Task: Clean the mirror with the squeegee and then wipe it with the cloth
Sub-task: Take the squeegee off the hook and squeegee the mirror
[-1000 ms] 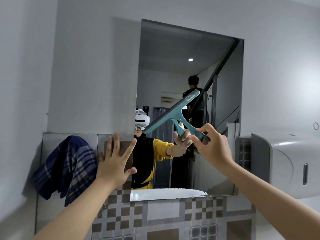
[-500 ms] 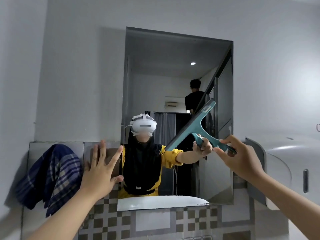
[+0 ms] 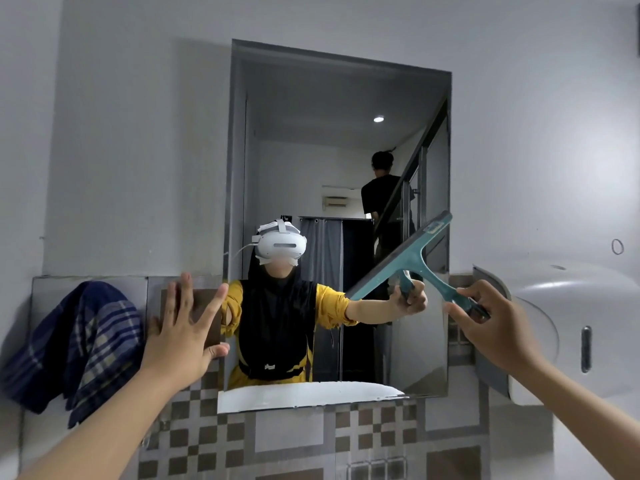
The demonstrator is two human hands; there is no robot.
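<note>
A rectangular mirror (image 3: 311,140) hangs on the grey wall. My right hand (image 3: 495,327) grips the handle of a teal squeegee (image 3: 405,259), whose blade lies tilted against the mirror's lower right part, reaching the right edge. My left hand (image 3: 185,330) is flat with fingers spread on the tiled wall just left of the mirror's lower left corner. A blue checked cloth (image 3: 79,344) hangs over the tiled ledge at the far left, apart from both hands.
A white wall dispenser (image 3: 568,327) juts out right of the mirror, close to my right hand. Patterned brown and grey tiles (image 3: 311,441) cover the wall below. The mirror reflects a person on stairs behind me.
The squeegee and my right hand have moved right across the mirror, from the middle to its right edge. My left hand has stayed pressed on the wall.
</note>
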